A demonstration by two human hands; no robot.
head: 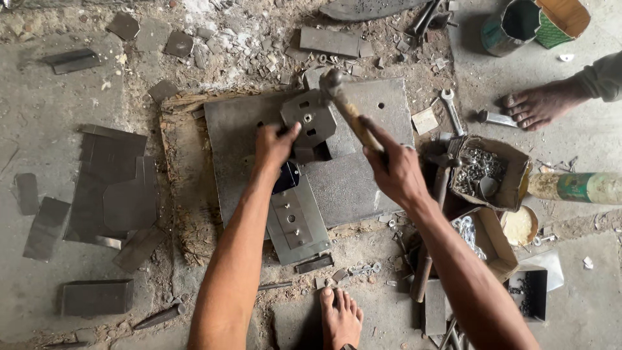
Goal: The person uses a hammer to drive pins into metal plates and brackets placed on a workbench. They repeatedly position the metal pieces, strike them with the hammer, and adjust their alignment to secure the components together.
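My right hand [394,170] grips the wooden handle of a hammer [345,104], whose metal head hangs over a small perforated grey metal bracket [308,120]. My left hand [275,146] holds that bracket at its lower left edge. The bracket rests on a large thick steel plate [363,178] lying on the ground. A longer grey metal piece with holes [295,220] lies on the plate's near edge, below my left hand.
Sheet-metal offcuts [110,188] lie scattered at left. A cardboard box of screws [483,172], a spanner [451,110] and other tools sit at right. Another person's bare foot [538,104] is at upper right; my own foot [340,317] is at the bottom. A tin can [512,26] stands far right.
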